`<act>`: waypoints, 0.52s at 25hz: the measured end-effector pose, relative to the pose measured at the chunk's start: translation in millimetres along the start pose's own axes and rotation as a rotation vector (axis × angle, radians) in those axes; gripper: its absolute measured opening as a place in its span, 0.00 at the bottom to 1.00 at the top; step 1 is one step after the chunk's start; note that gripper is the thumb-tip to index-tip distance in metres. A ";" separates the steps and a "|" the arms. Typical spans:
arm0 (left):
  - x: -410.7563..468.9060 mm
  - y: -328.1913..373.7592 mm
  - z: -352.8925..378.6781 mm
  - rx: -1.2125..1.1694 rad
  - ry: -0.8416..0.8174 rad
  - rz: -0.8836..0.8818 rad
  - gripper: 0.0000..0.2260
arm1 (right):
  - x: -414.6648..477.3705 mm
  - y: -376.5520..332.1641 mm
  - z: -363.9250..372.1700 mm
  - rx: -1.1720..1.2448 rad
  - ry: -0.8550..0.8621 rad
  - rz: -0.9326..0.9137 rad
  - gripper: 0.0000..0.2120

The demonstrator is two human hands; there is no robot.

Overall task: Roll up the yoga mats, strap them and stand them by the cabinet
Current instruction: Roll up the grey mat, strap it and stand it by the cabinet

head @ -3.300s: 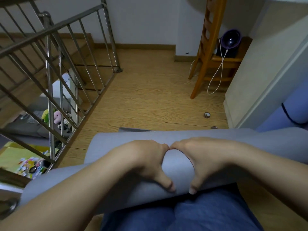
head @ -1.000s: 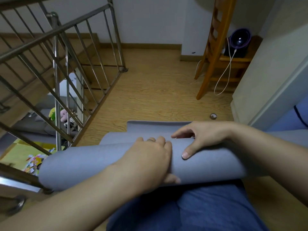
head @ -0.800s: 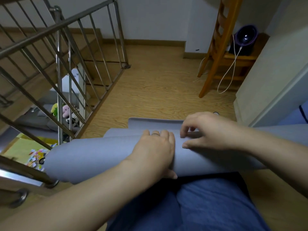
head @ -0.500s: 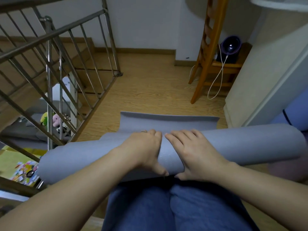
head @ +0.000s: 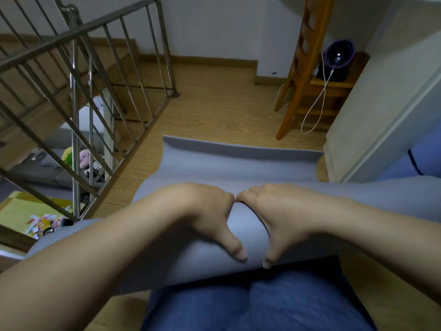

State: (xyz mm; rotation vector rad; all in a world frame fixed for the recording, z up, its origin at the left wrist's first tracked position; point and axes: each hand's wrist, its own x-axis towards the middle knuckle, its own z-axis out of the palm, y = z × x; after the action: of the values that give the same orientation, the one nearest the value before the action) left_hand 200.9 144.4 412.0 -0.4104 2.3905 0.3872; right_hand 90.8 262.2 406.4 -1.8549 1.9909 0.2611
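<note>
Wood-plank landing floor [head: 214, 111], with a steel stair railing [head: 95, 80] at left and a pale cabinet-like panel [head: 381, 103] at right. Lying across floor just ahead of blue-denim knees [head: 250, 304]: grey foam yoga mat [head: 238, 168], mostly rolled, short flat tail reaching forward. Gripping roll's middle: left hand [head: 202, 211] and right hand [head: 281, 211], knuckles touching, fingers curling over far side, thumbs bracing near side. Probably remaining: finishing roll, strapping, standing by cabinet. No strap showing.

Left hand [head: 202, 211], right hand [head: 281, 216]: bare, short-trimmed thumbnails; forearms [head: 100, 259] bare up to frame edge; blue denim trousers [head: 238, 304] cover both thighs, soft folds, dark crease between legs
</note>
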 end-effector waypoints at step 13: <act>14.1 13.3 35.6 0.384 0.474 -0.132 0.46 | 58.4 58.4 -25.3 0.401 -0.267 0.084 0.33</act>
State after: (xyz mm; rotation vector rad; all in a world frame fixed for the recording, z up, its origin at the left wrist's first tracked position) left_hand 205.8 167.3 378.8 -0.5190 2.7895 -0.2604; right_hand 27.0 204.7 397.1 -1.4101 1.7842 0.1141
